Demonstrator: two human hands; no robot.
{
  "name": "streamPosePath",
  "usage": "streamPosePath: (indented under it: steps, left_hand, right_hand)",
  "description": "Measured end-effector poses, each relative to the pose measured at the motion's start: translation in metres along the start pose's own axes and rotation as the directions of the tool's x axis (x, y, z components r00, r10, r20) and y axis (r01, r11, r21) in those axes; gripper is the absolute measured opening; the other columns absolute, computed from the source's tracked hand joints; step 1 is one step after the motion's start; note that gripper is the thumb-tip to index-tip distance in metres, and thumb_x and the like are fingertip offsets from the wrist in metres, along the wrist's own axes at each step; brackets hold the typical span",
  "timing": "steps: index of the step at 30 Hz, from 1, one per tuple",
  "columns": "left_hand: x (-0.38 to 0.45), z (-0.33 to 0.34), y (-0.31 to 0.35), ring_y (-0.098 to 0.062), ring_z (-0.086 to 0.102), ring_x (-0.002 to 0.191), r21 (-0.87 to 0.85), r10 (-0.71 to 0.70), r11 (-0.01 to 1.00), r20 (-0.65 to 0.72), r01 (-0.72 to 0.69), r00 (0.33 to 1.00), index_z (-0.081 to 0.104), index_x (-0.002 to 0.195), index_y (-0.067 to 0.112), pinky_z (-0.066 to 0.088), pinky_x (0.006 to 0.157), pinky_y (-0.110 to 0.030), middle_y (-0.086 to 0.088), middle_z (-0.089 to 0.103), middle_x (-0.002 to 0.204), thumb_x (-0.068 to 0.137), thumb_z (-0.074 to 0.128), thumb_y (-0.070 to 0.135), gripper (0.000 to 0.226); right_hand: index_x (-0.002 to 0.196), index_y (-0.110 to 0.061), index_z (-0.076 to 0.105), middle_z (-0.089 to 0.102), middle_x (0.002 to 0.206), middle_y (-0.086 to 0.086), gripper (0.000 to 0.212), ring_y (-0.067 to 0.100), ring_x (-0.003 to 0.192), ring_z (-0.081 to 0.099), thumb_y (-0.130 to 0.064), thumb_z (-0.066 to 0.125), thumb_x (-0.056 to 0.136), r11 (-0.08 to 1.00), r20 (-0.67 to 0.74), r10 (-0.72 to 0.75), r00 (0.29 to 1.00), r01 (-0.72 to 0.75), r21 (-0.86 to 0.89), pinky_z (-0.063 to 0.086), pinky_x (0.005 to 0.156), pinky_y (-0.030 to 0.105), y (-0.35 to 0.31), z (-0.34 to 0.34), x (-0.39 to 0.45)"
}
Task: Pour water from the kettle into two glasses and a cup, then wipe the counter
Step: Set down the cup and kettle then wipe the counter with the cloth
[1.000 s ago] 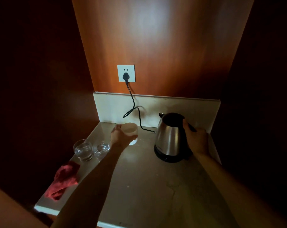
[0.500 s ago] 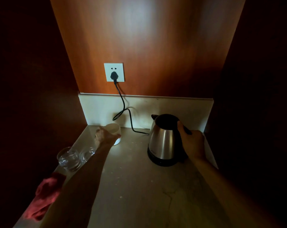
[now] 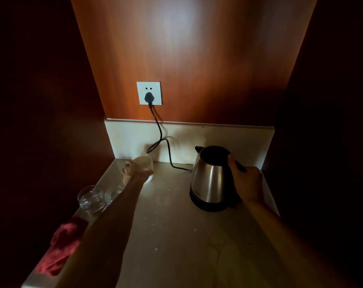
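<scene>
A steel kettle with a black lid stands on its black base at the right of the pale counter. My right hand grips its black handle. My left hand holds a white cup at the back left of the counter; the cup's lower part is hidden by the hand. Two clear glasses stand side by side at the left edge, the second partly behind my forearm. A red cloth lies crumpled at the front left.
A black cord runs from the white wall socket down to the kettle base. Dark wooden walls close in the left, back and right. A low pale backsplash lines the rear.
The view has shifted a little between frames. Both hands keep their holds on the cup and the kettle handle; the kettle stays on its base.
</scene>
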State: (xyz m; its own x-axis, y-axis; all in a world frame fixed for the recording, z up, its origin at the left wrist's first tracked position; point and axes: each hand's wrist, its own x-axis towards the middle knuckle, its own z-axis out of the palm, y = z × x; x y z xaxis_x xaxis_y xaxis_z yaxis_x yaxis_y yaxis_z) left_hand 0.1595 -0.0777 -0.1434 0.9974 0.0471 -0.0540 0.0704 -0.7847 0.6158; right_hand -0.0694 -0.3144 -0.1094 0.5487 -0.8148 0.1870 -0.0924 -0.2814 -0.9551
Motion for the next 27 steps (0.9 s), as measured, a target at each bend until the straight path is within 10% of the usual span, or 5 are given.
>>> streamPosePath:
  steps: [7,17,21,24,27]
  left_hand:
    - [-0.015,0.001,-0.004,-0.037,0.026,0.144,0.08,0.069,0.995,-0.046,-0.065,0.997,0.018,0.149,-0.008,0.027,0.118,-0.04,-0.025,0.028,0.152,0.076,0.081,0.046,0.11]
    - [-0.082,-0.017,-0.007,-0.033,0.056,0.12,0.007,0.335,0.942,-0.062,-0.335,0.94,0.062,0.123,0.002,0.038,0.104,-0.036,-0.016,0.065,0.123,0.085,0.072,0.04,0.055]
    - [-0.134,-0.061,-0.029,-0.023,0.068,0.099,0.001,0.406,0.912,-0.135,-0.41,0.904,0.072,0.102,0.012,0.048,0.086,-0.03,-0.004,0.073,0.105,0.09,0.068,0.035,0.026]
    - [-0.158,-0.091,-0.077,-0.03,0.068,0.093,0.075,0.393,0.92,-0.191,-0.386,0.899,0.07,0.1,0.012,0.054,0.078,-0.036,-0.008,0.07,0.104,0.09,0.061,0.031,0.023]
    - [-0.168,-0.1,-0.131,-0.038,0.061,0.103,0.241,0.327,0.932,-0.238,-0.271,0.914,0.059,0.118,0.008,0.053,0.09,-0.048,-0.014,0.06,0.113,0.091,0.044,0.032,0.04]
  right_hand:
    - [0.071,0.01,0.068,0.072,0.068,0.018,0.078,0.029,0.062,0.071,-0.066,0.067,0.088,0.997,0.061,0.072,0.996,-0.071,-0.022,0.056,0.056,0.036,-0.006,-0.004,-0.003]
    - [0.08,-0.01,0.07,0.071,0.08,0.008,0.071,0.029,0.075,0.07,-0.078,0.051,0.09,0.971,0.145,0.111,0.983,-0.077,-0.226,0.061,0.072,0.041,-0.012,-0.017,-0.001]
    - [0.109,-0.002,0.063,0.064,0.114,0.023,0.05,0.042,0.106,0.061,-0.05,0.054,0.102,0.88,0.09,-0.173,0.981,0.195,-0.434,0.051,0.085,0.048,-0.019,-0.016,-0.005]
    - [0.101,0.0,0.062,0.059,0.103,0.026,0.021,0.045,0.097,0.056,-0.02,0.058,0.095,0.517,0.281,-0.623,0.73,0.653,-0.554,0.048,0.079,0.052,-0.037,0.0,-0.02]
    - [0.093,-0.007,0.061,0.058,0.095,0.015,0.03,0.033,0.086,0.055,-0.028,0.04,0.09,0.346,0.509,-0.683,0.524,0.846,-0.406,0.047,0.071,0.042,-0.059,0.029,-0.069]
